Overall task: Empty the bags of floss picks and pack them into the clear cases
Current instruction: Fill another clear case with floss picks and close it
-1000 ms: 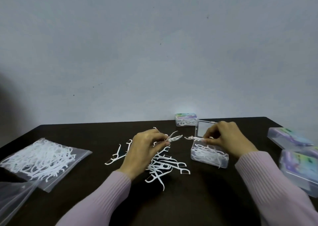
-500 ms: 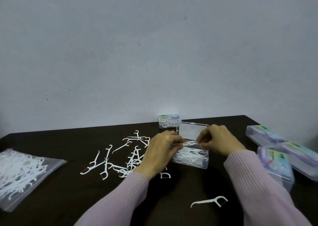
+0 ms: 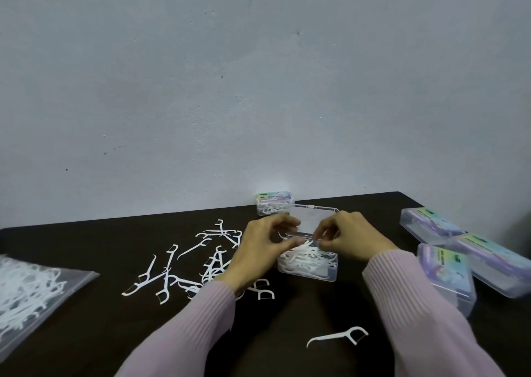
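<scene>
The open clear plastic case [image 3: 308,264], a shallow rectangular box partly filled with white floss picks, sits on the dark table [image 3: 86,333] directly in front of the person, its long axis running left to right and its hinged lid [image 3: 311,221] standing up on the far side. Both hands meet right over its far-left part, so the coming move is a short drop downward rather than a reach. The left hand [image 3: 258,250] comes in from the left with thumb and fingers curled toward each other above the box's left end; it seems to be pinching a small bunch of picks [image 3: 301,246], though the contact is too small to be sure. The right hand [image 3: 349,240] comes from the right, fingers bent and pinched at the same bunch, just in front of the lid. Neither hand is clearly nearer; they share the load.

To the left of the case lies a loose scatter of white floss picks [image 3: 184,264], and one stray pick [image 3: 339,337] lies nearer the person. Further left, a clear zip bag [image 3: 34,287] holds more picks. A closed, filled case [image 3: 274,203] stands against the grey wall. To the right, three closed cases with pastel rainbow labels [image 3: 442,273] lie clustered; their printing is too blurred to read, and no brand can be made out.
</scene>
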The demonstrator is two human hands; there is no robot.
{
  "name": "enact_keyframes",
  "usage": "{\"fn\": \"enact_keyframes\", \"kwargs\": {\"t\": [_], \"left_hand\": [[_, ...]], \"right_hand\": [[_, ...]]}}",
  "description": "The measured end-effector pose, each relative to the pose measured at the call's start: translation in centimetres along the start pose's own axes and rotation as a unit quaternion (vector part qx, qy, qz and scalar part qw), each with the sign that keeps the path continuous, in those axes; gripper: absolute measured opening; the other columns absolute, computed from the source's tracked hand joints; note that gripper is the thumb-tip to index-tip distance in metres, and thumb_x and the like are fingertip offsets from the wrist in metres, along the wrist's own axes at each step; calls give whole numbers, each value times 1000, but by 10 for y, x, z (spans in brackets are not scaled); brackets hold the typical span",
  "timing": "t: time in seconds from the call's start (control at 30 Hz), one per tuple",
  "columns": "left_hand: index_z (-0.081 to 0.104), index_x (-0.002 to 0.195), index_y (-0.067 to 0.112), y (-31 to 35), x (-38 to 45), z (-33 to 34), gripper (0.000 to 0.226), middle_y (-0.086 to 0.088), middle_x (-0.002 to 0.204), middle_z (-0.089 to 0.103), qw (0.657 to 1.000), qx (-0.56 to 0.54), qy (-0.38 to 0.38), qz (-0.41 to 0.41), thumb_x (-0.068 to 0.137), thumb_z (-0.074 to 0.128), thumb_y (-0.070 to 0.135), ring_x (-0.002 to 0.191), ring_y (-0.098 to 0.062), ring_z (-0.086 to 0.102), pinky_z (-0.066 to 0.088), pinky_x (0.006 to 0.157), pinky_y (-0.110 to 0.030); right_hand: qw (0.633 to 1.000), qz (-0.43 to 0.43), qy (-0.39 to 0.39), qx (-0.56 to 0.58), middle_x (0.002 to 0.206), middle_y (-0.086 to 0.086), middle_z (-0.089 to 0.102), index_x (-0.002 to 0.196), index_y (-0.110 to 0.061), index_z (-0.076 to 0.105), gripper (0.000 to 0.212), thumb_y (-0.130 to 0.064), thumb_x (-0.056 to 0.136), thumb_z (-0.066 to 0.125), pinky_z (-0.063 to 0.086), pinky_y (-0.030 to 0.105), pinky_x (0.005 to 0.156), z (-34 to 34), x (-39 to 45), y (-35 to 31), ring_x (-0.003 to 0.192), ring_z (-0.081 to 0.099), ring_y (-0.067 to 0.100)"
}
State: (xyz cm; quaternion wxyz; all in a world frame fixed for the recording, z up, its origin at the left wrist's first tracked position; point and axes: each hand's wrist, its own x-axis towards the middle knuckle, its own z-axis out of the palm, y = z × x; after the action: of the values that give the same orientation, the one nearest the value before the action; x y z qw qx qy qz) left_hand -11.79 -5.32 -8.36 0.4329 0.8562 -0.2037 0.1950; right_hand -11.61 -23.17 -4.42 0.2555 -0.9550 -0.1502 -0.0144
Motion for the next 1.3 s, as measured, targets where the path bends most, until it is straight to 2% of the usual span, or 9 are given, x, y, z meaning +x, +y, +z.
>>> {"fn": "enact_keyframes", "kwargs": {"t": [0.13,0.23,0.33,0.53,0.73,0.9,1.03,1.2,1.3], "left_hand": [[69,104,27,-15,-2,-14,25,14,104,67,998,54,-28,-18,79,73,23,98,6,57,43,87,-14],[67,109,30,-21,-6,-14,29,15,109,65,994,79,-66,-29,80,71,37,106,0,54,42,94,-24],[67,107,29,-19,-7,-11,38,14,105,64,994,70,-73,-34,75,72,47,101,2,55,44,92,-22],[65,110,27,-16,-7,-11,30,11,93,60,994,87,-67,-12,81,71,34,92,0,55,46,88,-25],[69,102,32,-18,-8,-12,21,9,93,60,989,131,-60,-24,84,65,41,93,-5,55,46,86,-34],[68,102,32,-16,-10,-11,18,11,92,58,988,147,-34,-12,86,63,38,91,-3,51,43,82,-27],[70,101,29,-14,-11,-9,18,8,101,58,983,174,-56,-11,89,59,37,99,-7,50,41,89,-34],[67,104,27,-9,-13,-15,16,7,102,61,989,145,-21,-7,90,59,26,101,-9,52,42,92,-35],[68,102,27,-2,-19,-18,15,7,101,61,993,117,-22,-15,90,59,24,102,-9,54,43,92,-34]], "right_hand": [[999,-1,-39,-30,82,-8,56,102,-25,67,23,-20,79,71,50,28,83,6,-1,-6,84,57,10],[998,3,-14,-57,87,-5,58,93,-22,66,14,-22,80,71,41,21,68,5,-3,-7,81,56,10],[997,10,-8,-73,85,-4,63,82,-20,64,9,-23,78,73,45,22,70,6,-4,-7,79,60,10],[997,-1,-5,-82,101,-4,61,101,-24,61,25,-27,78,72,43,22,77,4,-4,-8,88,55,9],[997,-10,1,-75,95,-2,66,93,-19,69,11,-19,82,69,42,20,71,8,-5,-11,82,58,9],[996,-12,23,-83,98,-4,67,93,-21,71,10,-24,84,68,39,21,69,6,-6,-11,81,55,8],[997,-13,6,-79,96,-3,68,95,-20,72,12,-21,84,68,40,21,70,4,-9,-12,81,57,8],[995,-40,70,-54,96,-3,66,94,-20,71,11,-18,86,63,43,21,72,7,-16,-18,84,59,10],[993,-71,86,-42,89,-6,64,94,-20,71,14,-15,88,59,39,17,69,12,-25,-23,73,54,4]]}}
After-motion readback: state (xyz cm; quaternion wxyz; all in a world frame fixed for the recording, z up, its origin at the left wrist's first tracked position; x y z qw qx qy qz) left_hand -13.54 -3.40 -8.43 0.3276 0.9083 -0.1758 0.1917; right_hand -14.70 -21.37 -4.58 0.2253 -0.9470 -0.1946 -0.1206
